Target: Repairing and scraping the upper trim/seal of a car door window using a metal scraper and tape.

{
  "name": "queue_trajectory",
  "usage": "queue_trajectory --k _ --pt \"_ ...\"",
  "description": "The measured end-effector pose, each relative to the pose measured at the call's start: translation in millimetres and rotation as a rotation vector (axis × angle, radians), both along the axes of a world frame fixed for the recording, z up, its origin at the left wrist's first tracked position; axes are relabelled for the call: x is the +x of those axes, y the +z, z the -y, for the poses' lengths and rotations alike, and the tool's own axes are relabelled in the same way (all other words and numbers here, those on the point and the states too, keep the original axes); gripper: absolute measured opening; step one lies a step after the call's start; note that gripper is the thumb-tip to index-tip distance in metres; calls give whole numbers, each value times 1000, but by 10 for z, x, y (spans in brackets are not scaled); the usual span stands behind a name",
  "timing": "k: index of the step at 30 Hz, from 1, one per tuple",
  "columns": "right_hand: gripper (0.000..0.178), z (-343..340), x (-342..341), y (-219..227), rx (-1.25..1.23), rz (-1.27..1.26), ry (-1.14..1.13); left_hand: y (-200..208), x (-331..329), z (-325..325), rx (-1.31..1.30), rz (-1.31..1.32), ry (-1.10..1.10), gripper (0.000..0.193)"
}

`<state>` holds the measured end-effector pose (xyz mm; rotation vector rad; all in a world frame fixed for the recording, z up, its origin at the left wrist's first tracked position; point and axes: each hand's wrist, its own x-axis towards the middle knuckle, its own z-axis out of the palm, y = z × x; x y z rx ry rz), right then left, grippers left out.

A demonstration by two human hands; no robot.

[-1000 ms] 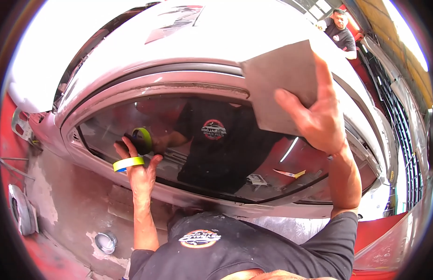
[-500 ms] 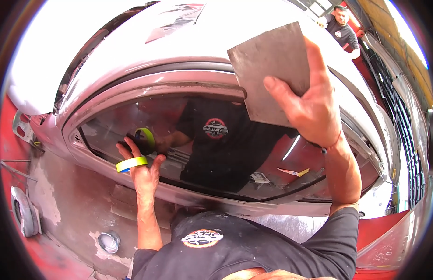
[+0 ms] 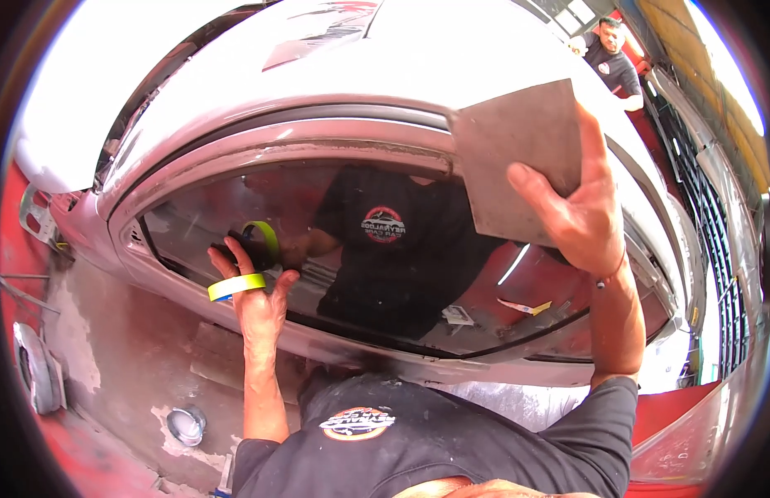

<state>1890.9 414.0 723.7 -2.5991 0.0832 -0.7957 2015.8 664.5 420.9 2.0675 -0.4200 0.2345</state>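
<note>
Our R hand [image 3: 586,222] has a grey-brown sheet [image 3: 522,158], thumb on its face, other fingers mostly hidden behind, up by the car's [image 3: 352,79] roof edge, partly over the side window [image 3: 368,290]. L hand [image 3: 259,311]: fingers loosely spread, thumb out, w/ a yellow tape roll [image 3: 235,287] looped round them, nr the glass; can't tell if touching tbh. Round container [image 3: 185,426] on the floor btw.

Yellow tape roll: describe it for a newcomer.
Start at the pale car and its dark side window. Before the window's left part is the left hand, with the yellow tape roll on its fingers, blue showing beneath. Unlike the yellow reflection in the window, it is solid.
</note>
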Motion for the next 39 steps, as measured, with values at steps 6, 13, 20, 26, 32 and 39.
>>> queue_trajectory --k 6,13,20,26,32,39 --pt "63 -196 201 89 71 -11 -43 -23 8 4 28 19 -3 119" --pt "61 -118 101 -32 -95 41 3 -15 -17 51 13 30 -6 117" --pt "57 -36 4 -62 253 34 83 -2 -16 1 37 32 21 117" --pt "56 -199 195 32 -94 17 -59 5 -8 30 51 41 1 115" --pt "59 -106 151 -73 -88 6 14 20 -3 13 75 53 15 115" --pt "58 -122 107 7 110 -13 52 59 -48 11 60 7 9 115"
